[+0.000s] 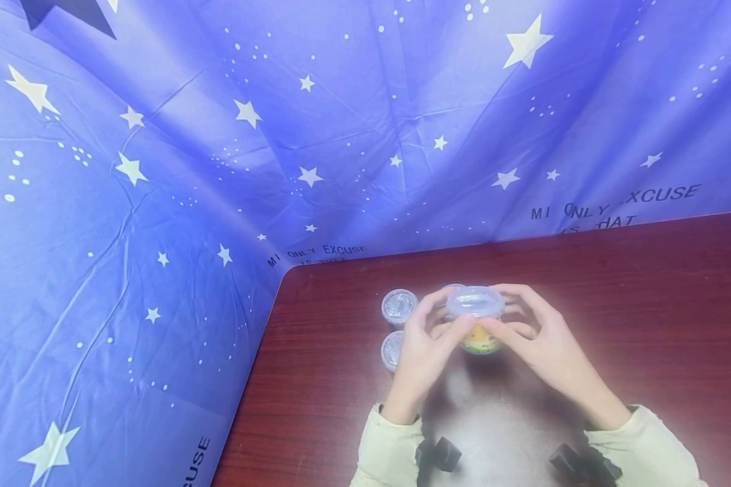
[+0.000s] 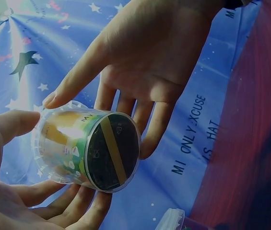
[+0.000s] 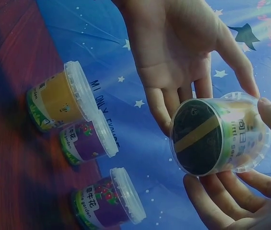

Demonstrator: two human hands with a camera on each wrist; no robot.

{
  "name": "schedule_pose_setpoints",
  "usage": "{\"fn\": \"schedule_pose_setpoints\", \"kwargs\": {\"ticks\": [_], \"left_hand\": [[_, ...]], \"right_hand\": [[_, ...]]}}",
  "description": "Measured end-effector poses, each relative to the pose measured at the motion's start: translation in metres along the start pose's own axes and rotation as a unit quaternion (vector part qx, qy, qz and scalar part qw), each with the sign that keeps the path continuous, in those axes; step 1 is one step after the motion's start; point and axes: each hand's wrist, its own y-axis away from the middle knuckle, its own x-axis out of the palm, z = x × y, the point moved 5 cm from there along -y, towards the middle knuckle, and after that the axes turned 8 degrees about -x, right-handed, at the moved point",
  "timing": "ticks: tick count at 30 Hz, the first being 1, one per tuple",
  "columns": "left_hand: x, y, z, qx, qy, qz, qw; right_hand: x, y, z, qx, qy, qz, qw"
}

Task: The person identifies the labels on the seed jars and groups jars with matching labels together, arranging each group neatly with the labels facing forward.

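Both hands hold a lidded clear plastic cup (image 1: 481,341) between them above the table. My left hand (image 1: 428,338) grips its left side and my right hand (image 1: 539,333) its right side, thumbs near the lid (image 1: 475,302) and fingers round the wall. The cup's label is yellow and green, with printed text. In the left wrist view its dark bottom (image 2: 111,153) faces the camera, crossed by a tan strip. The right wrist view shows the same dark bottom (image 3: 197,139), with the lid toward the thumbs.
Three similar lidded cups stand on the dark red table (image 1: 658,325): a yellow-labelled cup (image 3: 56,100) and two purple-labelled ones, a middle cup (image 3: 85,143) and a nearer cup (image 3: 104,203). A blue star-patterned curtain (image 1: 353,122) borders the table at the back and left.
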Motion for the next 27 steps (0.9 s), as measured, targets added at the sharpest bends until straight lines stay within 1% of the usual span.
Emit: {"fn": "schedule_pose_setpoints", "kwargs": {"ticks": [10,22,27], "left_hand": [[-0.0028,-0.0006,-0.0046,0.018,-0.004,0.005,0.9998],[-0.0069,-0.0027,-0.0026,0.012,0.012,0.009,0.9998],[-0.0072,-0.0054,-0.0009,0.009,0.008,0.017,0.9998]], "right_hand": [[-0.0021,-0.001,0.0004,-0.02,0.013,0.004,1.0],[-0.0027,-0.0011,0.001,-0.006,0.025,0.018,0.999],[-0.001,-0.0009,0.0002,-0.005,0.013,0.034,0.999]]}}
